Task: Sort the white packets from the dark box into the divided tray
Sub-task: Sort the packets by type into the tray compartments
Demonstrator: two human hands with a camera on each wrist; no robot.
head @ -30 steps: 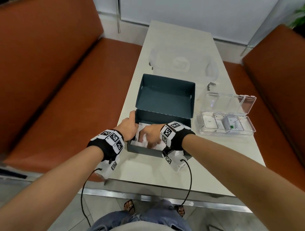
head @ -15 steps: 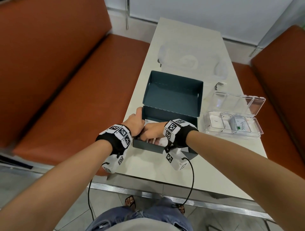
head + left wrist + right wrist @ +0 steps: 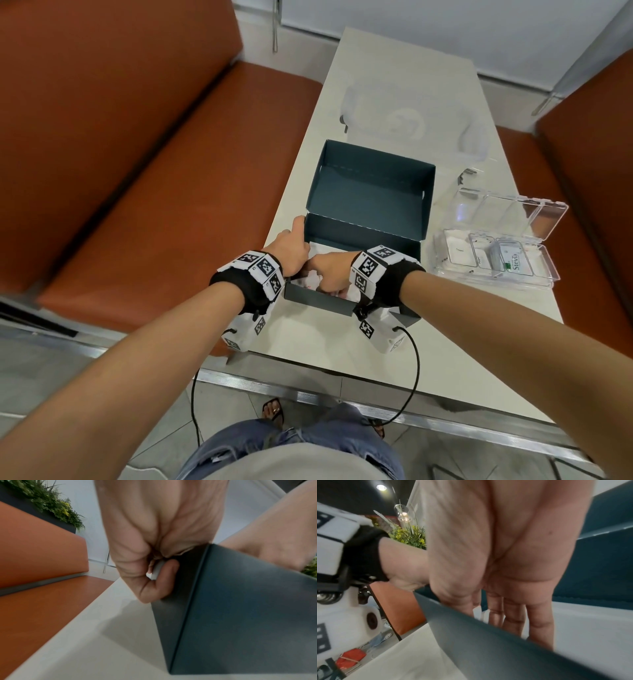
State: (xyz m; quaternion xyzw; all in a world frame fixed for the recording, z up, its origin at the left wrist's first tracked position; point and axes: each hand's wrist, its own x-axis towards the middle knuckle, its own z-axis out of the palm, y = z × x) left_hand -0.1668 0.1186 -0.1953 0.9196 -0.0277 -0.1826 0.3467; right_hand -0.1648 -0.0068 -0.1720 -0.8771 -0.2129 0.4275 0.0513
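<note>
Reaching down into the dark box [image 3: 342, 303] at the near table edge, the right hand [image 3: 330, 274] fingers the white packets [image 3: 306, 282], grip unclear, divided tray [image 3: 534, 286] to its right, while the left hand [image 3: 289, 251] pinches the box's left wall.

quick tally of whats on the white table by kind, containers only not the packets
dark blue-grey cardboard box, lid flipped open: 1
clear plastic divided tray, lid open: 1
large translucent plastic container at the far end: 1
total: 3

Box [image 3: 370, 192] on table [image 3: 404, 68], tray [image 3: 493, 277] right of it
</note>
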